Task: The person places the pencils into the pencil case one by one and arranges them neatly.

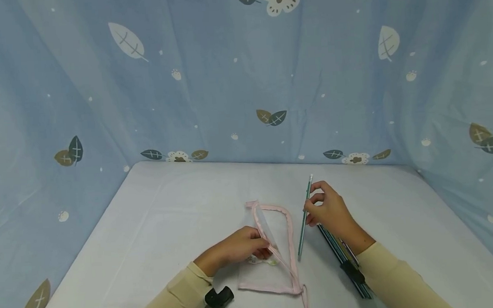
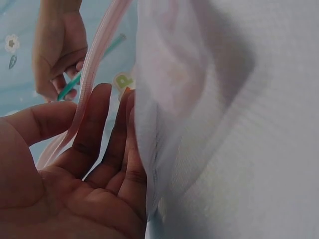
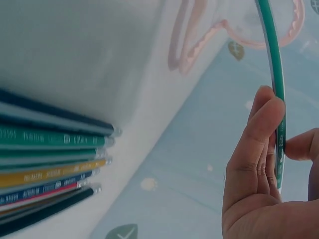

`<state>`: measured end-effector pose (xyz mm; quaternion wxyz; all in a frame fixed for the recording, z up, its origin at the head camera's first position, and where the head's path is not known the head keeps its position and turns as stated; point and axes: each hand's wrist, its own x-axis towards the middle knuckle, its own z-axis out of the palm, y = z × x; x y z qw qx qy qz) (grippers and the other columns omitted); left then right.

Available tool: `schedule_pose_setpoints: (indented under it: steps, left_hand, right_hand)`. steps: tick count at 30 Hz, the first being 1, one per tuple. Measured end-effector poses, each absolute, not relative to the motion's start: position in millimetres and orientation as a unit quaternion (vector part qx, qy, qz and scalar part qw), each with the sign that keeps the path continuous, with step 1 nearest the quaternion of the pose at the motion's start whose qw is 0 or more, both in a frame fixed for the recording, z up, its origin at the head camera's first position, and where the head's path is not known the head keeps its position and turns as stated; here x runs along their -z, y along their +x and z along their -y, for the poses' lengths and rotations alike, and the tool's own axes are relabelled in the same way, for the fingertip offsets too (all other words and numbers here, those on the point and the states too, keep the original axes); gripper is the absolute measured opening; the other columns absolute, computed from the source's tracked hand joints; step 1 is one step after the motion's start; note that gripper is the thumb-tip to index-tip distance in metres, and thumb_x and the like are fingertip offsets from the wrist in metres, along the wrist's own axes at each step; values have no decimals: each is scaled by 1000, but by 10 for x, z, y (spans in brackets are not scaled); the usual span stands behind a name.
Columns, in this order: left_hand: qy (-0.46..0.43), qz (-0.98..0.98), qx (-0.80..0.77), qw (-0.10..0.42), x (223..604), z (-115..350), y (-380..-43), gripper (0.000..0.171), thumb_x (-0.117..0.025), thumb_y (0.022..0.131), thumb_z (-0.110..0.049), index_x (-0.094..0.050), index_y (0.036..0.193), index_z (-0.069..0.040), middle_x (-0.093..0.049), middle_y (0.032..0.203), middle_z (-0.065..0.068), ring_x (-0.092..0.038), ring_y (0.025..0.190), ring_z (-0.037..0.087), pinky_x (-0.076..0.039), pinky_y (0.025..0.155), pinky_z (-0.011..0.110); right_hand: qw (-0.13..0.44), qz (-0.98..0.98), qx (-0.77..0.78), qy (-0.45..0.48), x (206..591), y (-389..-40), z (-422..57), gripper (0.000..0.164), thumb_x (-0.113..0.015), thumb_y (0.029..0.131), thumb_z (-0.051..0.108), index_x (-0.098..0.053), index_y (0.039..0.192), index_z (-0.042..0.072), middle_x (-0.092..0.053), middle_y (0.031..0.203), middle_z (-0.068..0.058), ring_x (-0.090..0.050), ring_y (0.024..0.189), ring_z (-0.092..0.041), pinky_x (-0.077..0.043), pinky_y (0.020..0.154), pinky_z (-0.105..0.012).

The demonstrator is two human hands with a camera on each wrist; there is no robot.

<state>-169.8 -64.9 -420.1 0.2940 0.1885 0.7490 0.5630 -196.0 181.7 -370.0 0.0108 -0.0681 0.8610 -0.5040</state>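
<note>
A see-through mesh pouch (image 1: 265,284) with pink trim lies flat in front of me, its upper layer lifted away. My left hand (image 1: 244,245) pinches the pink edge (image 2: 88,74) of that lifted layer between thumb and fingers. To the right of the pouch, my right hand (image 1: 329,208) holds a green pencil (image 1: 303,235) between thumb and fingertips. The pencil stands steeply tilted, its white end up and its other end near the pouch's right side. In the right wrist view the same pencil (image 3: 275,64) runs up past the fingertips.
Several pencils (image 3: 50,138), mostly green with yellow and dark blue ones, lie side by side under my right forearm. A pink cord (image 1: 305,299) trails from the pouch's near corner. Blue patterned cloth (image 1: 209,81) hangs behind and beside the white table (image 1: 170,214).
</note>
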Motion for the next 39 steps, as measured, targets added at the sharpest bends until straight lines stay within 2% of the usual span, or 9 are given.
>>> schedule_pose_setpoints:
  steps: [5, 13, 19, 26, 32, 39]
  left_hand:
    - [190, -751, -564, 287, 4203, 635, -1693, 24, -52, 92, -21, -65, 94, -1, -70, 89, 13, -66, 81, 20, -54, 75, 30]
    - [190, -731, -588, 290, 4231, 605, -1694, 24, -50, 93, -18, -66, 97, 1, -69, 91, 17, -66, 84, 22, -55, 75, 31]
    - [190, -725, -595, 291, 4257, 591, -1706, 25, -51, 93, -18, -66, 97, 1, -69, 91, 17, -67, 83, 22, -55, 75, 31]
    - [194, -719, -600, 292, 4275, 587, -1711, 26, -50, 93, -20, -65, 98, 1, -69, 90, 14, -66, 81, 17, -54, 75, 28]
    - [200, -714, -605, 288, 4264, 580, -1698, 26, -50, 93, -19, -64, 99, 2, -68, 92, 17, -66, 83, 19, -54, 77, 29]
    - [204, -716, -603, 287, 4248, 585, -1700, 26, -49, 93, -19, -63, 100, 2, -68, 92, 16, -65, 83, 18, -54, 76, 28]
  right_hand:
    - [31, -854, 516, -54, 3746, -2020, -1773, 42, -53, 85, 8, -33, 122, 13, -63, 86, -18, -65, 55, -27, -56, 52, -36]
    - [62, -845, 528, -54, 3867, -2100, -1675, 71, -54, 84, 7, -15, 141, 24, -63, 86, -18, -64, 54, -28, -56, 52, -37]
    - [88, -842, 529, -56, 3935, -2118, -1606, 80, -55, 83, 5, -9, 143, 33, -62, 86, -18, -64, 54, -28, -56, 52, -40]
    - [140, -830, 538, -44, 3990, -2138, -1520, 78, -56, 83, 4, -11, 142, 28, -59, 88, -19, -64, 54, -29, -55, 51, -41]
    - [180, -822, 539, -19, 4042, -2158, -1420, 79, -58, 81, 2, -13, 142, 25, -58, 90, -16, -63, 53, -29, -55, 50, -40]
    - [234, -813, 529, -63, 4098, -2164, -1357, 76, -59, 82, 1, -14, 142, 18, -60, 87, -18, -63, 53, -27, -55, 50, -41]
